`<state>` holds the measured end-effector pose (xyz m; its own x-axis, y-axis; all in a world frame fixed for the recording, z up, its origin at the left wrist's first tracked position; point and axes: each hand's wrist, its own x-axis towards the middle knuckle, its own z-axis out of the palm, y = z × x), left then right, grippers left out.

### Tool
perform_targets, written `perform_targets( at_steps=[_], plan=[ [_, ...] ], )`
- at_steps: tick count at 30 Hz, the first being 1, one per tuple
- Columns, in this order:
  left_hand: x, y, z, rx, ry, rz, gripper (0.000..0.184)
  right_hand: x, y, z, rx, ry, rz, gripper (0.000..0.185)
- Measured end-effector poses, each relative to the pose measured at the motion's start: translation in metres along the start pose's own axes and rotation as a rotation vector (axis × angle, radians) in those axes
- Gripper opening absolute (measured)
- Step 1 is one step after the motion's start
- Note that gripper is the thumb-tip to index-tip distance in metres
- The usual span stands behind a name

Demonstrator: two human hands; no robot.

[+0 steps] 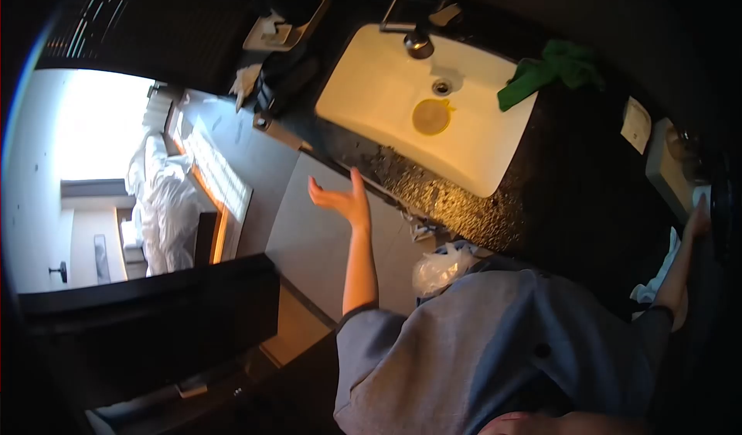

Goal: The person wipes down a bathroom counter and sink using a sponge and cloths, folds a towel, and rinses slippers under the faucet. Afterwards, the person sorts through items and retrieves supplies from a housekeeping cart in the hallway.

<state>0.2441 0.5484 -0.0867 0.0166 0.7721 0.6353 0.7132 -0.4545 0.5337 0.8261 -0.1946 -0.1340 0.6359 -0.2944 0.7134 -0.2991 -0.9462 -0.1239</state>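
My left hand (344,199) is raised in the air over the floor beside the counter. Its fingers are spread and hold nothing. Far to the right, my right hand (699,217) closes on a small white cloth (702,194), next to a pale box (668,168) on the dark counter. Shadow hides part of those fingers. A yellow-rimmed round piece (431,117) lies in the white sink (371,114), close to the drain. Over the sink's right rim hangs a green cloth (541,74).
A faucet (418,44) reaches over the sink. Wet, glinting patches cover the dark counter (456,201) along its front edge. A tray (287,33) and a dark bag (282,79) sit at the back left. A clear plastic bag (444,269) hangs at my waist. White bedding (166,203) shows beyond.
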Motion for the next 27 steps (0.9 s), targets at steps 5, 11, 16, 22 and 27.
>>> perform_targets(
  at_steps=[5, 11, 16, 22, 27],
  plan=[
    [0.035, -0.092, 0.063, -0.252, -0.161, -0.236, 0.052, -0.033, 0.010, -0.035, 0.316, 0.236, -0.205, 0.068],
    [0.016, -0.102, 0.084, -0.537, -0.009, -0.439, 0.022, -0.073, -0.051, -0.141, 0.797, -0.007, -0.489, 0.050],
    [0.037, -0.126, -0.003, -0.532, 0.024, -0.545, 0.037, -0.105, -0.154, -0.277, 0.834, 0.084, -0.824, 0.041],
    [0.152, -0.155, -0.080, -0.634, 0.032, -0.257, 0.041, -0.168, -0.210, -0.295, 0.839, -0.248, -0.760, 0.037],
    [0.205, -0.126, -0.069, -0.647, -0.067, -0.106, 0.043, -0.213, -0.281, -0.335, 0.930, -0.478, -0.893, 0.032]
  ],
)
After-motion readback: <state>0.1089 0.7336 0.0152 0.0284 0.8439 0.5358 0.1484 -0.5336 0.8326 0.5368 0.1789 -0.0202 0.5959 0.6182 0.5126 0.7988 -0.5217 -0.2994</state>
